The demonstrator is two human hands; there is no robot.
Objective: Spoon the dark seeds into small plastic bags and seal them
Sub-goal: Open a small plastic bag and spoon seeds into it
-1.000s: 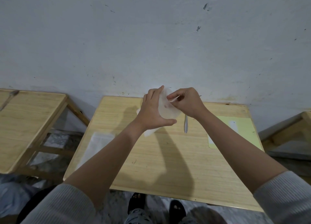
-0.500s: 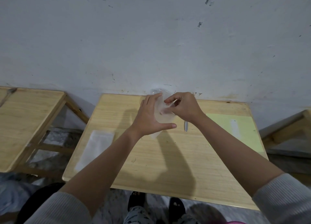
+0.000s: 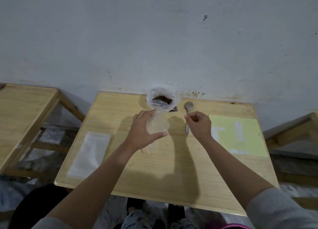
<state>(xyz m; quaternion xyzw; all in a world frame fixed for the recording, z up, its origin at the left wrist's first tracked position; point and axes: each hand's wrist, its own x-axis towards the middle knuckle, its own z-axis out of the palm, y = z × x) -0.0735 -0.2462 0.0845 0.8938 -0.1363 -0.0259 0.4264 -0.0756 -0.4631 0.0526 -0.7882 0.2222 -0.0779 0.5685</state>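
Note:
A clear bag of dark seeds point(image 3: 162, 97) stands open at the back of the wooden table point(image 3: 172, 168), against the wall. My left hand point(image 3: 141, 134) holds a small empty plastic bag point(image 3: 158, 124) upright just in front of it, thumb under and fingers behind, with the bag's mouth up by the seeds. A metal spoon point(image 3: 188, 106) lies on the table to the right of the seed bag, bowl toward the wall. My right hand point(image 3: 199, 123) is over the spoon's handle, its fingers curled and pinching it.
A flat stack of empty clear bags point(image 3: 91, 153) lies at the table's left edge. A yellow-green sheet with white labels point(image 3: 240, 135) covers the right side. More wooden tables point(image 3: 22, 111) stand left and right, with gaps between.
My right hand let go of the small bag's mouth and moved right, down to the spoon. The left hand lowered with the bag, uncovering the seed bag behind.

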